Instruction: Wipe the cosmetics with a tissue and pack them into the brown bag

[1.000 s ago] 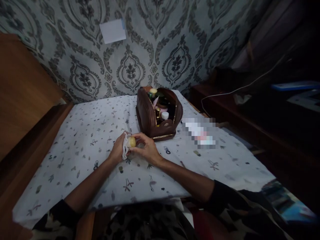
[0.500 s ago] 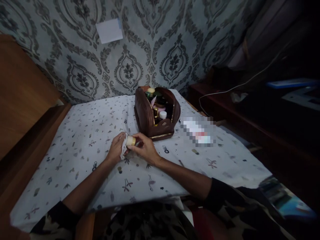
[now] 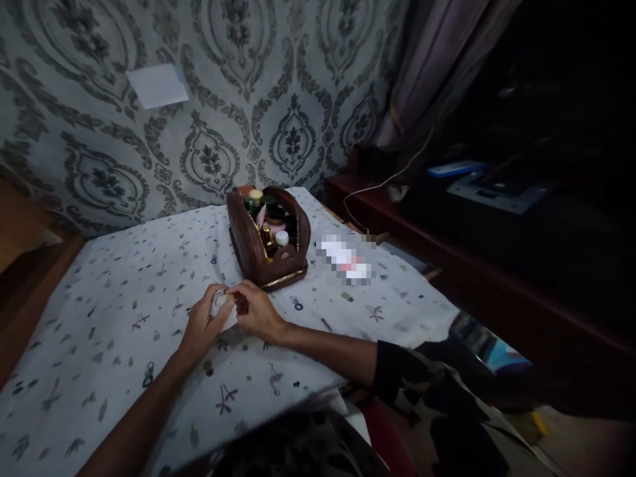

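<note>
My left hand (image 3: 201, 321) is closed around a crumpled white cloth (image 3: 216, 307) with a small cream-coloured jar (image 3: 224, 299) in it. The thumb lies along the near side of the jar. From the right, my right hand (image 3: 261, 317) reaches in with its fingers curled, the fingertips pinched at the jar and partly hidden. Just beyond both hands stands a brown leather cosmetic bag (image 3: 248, 248), unzipped. A white-capped bottle (image 3: 281, 238), a gold-coloured tube (image 3: 267, 236) and several other jars and bottles show inside it.
A patterned white cloth (image 3: 149, 285) covers the table. Right of the bag lies a blurred-out item (image 3: 346, 260). A dark red ledge (image 3: 377, 212) with a white cable (image 3: 380, 187) runs along the right. A white card (image 3: 158, 86) is on the papered wall.
The view has turned right, shifting the bag and table leftward. The jar has turned in the hands and the left thumb has come over it; its yellowish side shows less now.
</note>
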The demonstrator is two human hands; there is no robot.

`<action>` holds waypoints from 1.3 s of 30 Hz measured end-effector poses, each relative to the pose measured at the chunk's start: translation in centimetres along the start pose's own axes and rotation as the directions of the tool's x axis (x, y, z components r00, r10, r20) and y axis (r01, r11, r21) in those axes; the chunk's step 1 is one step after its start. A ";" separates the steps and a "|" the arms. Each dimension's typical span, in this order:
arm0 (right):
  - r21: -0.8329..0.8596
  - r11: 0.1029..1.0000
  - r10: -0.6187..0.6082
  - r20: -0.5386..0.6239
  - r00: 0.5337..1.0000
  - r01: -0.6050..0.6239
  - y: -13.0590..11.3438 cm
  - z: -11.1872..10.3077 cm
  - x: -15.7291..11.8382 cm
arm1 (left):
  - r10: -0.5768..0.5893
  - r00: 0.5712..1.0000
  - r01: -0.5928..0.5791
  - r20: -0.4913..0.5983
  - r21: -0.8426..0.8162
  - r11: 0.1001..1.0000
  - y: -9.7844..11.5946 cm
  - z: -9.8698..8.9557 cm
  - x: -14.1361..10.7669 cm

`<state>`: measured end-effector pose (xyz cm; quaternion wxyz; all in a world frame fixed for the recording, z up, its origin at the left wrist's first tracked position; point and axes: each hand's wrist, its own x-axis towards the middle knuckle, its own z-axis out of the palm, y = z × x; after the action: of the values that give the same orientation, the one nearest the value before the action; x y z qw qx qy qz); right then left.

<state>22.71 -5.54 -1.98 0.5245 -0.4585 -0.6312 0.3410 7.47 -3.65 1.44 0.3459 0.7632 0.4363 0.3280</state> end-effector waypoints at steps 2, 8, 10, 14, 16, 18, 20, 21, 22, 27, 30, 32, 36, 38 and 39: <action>-0.047 0.999 -0.018 0.023 1.000 0.019 -0.2 -0.1 -0.1 | -0.008 1.000 0.008 0.005 0.010 1.000 0.0 0.0 0.0; -0.120 0.990 -0.064 0.068 0.996 0.072 -0.4 -0.3 -0.5 | -0.075 0.997 0.070 -0.027 -0.161 0.984 -0.4 0.1 0.4; -0.101 0.992 -0.065 0.066 0.996 0.071 -0.5 -0.4 -0.5 | -0.114 0.992 0.101 -0.045 -0.228 0.968 -0.5 0.1 0.5; -0.012 1.000 0.011 0.030 0.999 -0.010 -0.5 -0.4 -0.3 | -0.135 0.979 0.099 -0.154 -0.221 0.970 -0.1 0.0 0.6; 0.035 0.997 0.070 0.049 0.996 -0.072 -0.4 -0.4 -0.1 | -0.107 0.972 0.070 -0.209 -0.177 0.982 0.2 0.0 0.6; 0.083 0.990 0.105 0.089 0.990 -0.112 -0.3 -0.3 -0.1 | -0.082 0.967 0.048 -0.243 -0.142 0.989 0.4 -0.1 0.6; 0.131 0.984 0.105 0.109 0.988 -0.119 -0.1 -0.2 -0.1 | -0.076 0.963 0.044 -0.258 -0.127 0.991 0.3 -0.1 0.6; 0.152 0.982 0.094 0.109 0.990 -0.110 -0.1 -0.2 -0.1 | -0.083 0.963 0.050 -0.255 -0.132 0.990 0.3 -0.2 0.6; 0.170 0.981 0.080 0.102 0.992 -0.097 -0.1 -0.2 -0.1 | -0.098 0.965 0.063 -0.245 -0.146 0.987 0.1 -0.2 0.6; 0.106 0.994 -0.022 0.048 0.999 0.017 -0.2 -0.3 -0.1 | -0.175 0.983 0.153 -0.059 -0.272 0.950 -0.6 -0.2 0.9; 0.038 0.999 -0.034 0.058 0.998 0.032 -0.4 -0.5 -0.1 | -0.170 0.985 0.162 -0.005 -0.273 0.948 -0.8 0.0 1.0; 0.022 1.000 -0.019 0.066 0.998 0.017 -0.6 -0.6 0.0 | -0.175 0.984 0.164 -0.020 -0.260 0.951 -0.8 0.1 1.0; 0.014 1.000 0.015 0.049 0.999 -0.015 -0.7 -0.6 0.1 | -0.155 0.985 0.135 -0.074 -0.224 0.965 -0.2 0.1 0.6; 0.018 0.999 0.044 0.036 0.998 -0.045 -0.6 -0.6 0.1 | -0.137 0.986 0.115 -0.094 -0.207 0.971 0.1 0.1 0.5; 0.026 0.998 0.059 0.039 0.997 -0.060 -0.5 -0.6 0.1 | -0.131 0.985 0.108 -0.110 -0.198 0.974 0.2 0.1 0.5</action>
<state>23.15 -5.62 -1.38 0.5081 -0.4633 -0.6225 0.3739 7.82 -3.33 1.71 0.4093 0.6773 0.4683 0.3931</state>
